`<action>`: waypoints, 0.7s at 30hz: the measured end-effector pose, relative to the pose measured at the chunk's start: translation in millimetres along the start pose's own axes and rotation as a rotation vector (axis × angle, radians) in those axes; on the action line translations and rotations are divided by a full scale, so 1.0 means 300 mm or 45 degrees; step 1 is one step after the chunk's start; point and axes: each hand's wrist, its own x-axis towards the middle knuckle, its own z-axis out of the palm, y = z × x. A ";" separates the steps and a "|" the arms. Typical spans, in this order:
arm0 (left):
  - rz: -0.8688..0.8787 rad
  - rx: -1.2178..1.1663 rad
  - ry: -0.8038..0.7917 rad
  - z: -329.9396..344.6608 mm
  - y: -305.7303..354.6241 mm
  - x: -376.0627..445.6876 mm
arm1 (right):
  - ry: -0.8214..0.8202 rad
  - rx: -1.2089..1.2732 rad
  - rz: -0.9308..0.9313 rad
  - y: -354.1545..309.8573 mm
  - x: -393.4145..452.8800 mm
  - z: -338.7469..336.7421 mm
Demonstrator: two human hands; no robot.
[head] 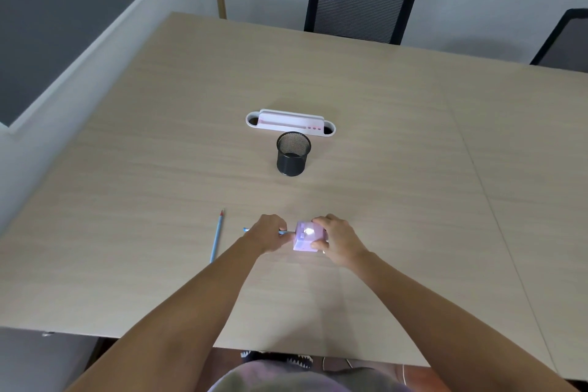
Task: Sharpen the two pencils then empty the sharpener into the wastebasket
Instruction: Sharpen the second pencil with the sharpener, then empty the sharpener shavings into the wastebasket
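Note:
A small pale purple sharpener (304, 240) rests on the wooden table (381, 143), gripped by my right hand (337, 240) from the right side. My left hand (265, 232) holds a blue pencil (246, 229) level, its tip pushed into the sharpener's left face; only short bits of the pencil show past my fingers. A second blue pencil (216, 236) lies loose on the table to the left, point facing away from me. A black mesh cup (292, 153), the wastebasket, stands upright farther back, in line with my hands.
A white desk organiser (290, 122) sits just behind the mesh cup. Two black office chairs (361, 0) stand at the table's far edge. A wall with a dark panel runs along the left.

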 end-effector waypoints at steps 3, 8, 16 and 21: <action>-0.130 0.096 0.018 -0.029 -0.009 -0.015 | 0.005 -0.009 0.003 -0.001 -0.001 -0.002; -0.218 0.011 0.035 -0.074 -0.067 -0.043 | 0.012 -0.014 -0.010 -0.006 -0.002 -0.002; -0.210 -0.291 0.228 -0.042 -0.105 -0.104 | 0.026 -0.024 -0.017 -0.007 -0.009 0.000; -0.462 -0.401 0.506 -0.023 -0.156 -0.132 | 0.027 -0.027 -0.018 -0.005 -0.009 -0.001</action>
